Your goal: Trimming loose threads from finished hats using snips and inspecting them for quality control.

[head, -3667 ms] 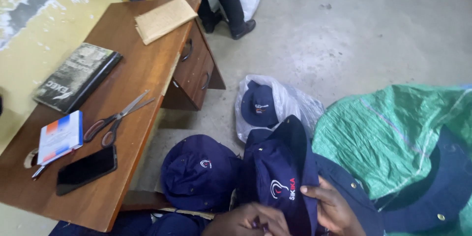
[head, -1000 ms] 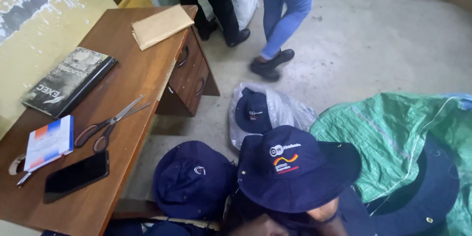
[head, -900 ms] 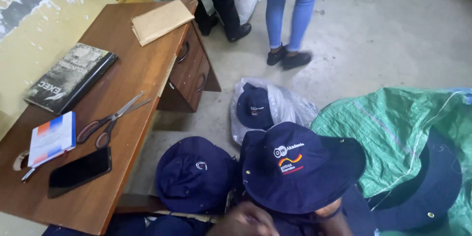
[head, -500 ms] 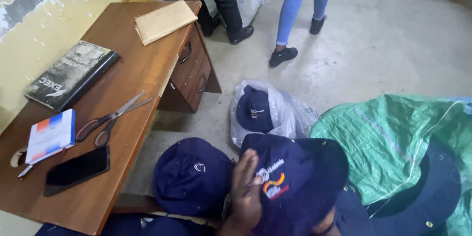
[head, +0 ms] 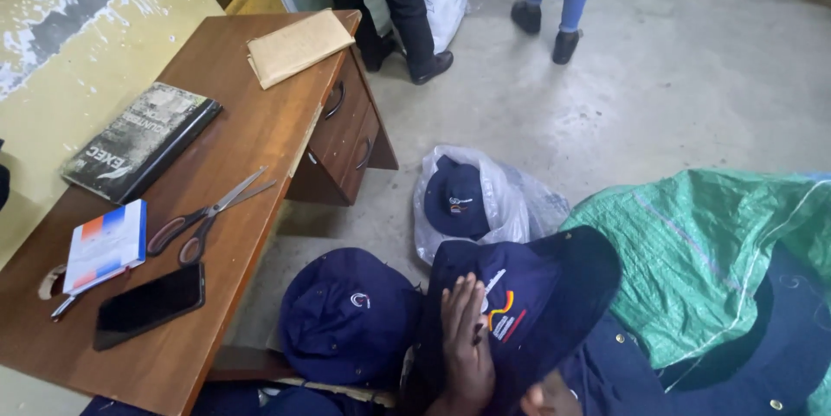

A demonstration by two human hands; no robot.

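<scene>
You get one head view, looking steeply down from close above your left hand (head: pixel 467 342), with the desk (head: pixel 251 130) left and floor (head: pixel 675 87) ahead.

Navy hat (head: pixel 528 312) with white, yellow and red emblem; green woven sack (head: pixel 701 251); brown tabletop (head: pixel 251 130); red-handled scissors (head: pixel 203 217).

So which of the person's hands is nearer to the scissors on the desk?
Left. The left hand lies flat on the navy hat, on the side toward the scissors. The right hand barely shows at the picture's bottom edge under the hat's brim, farther from the desk.
</scene>
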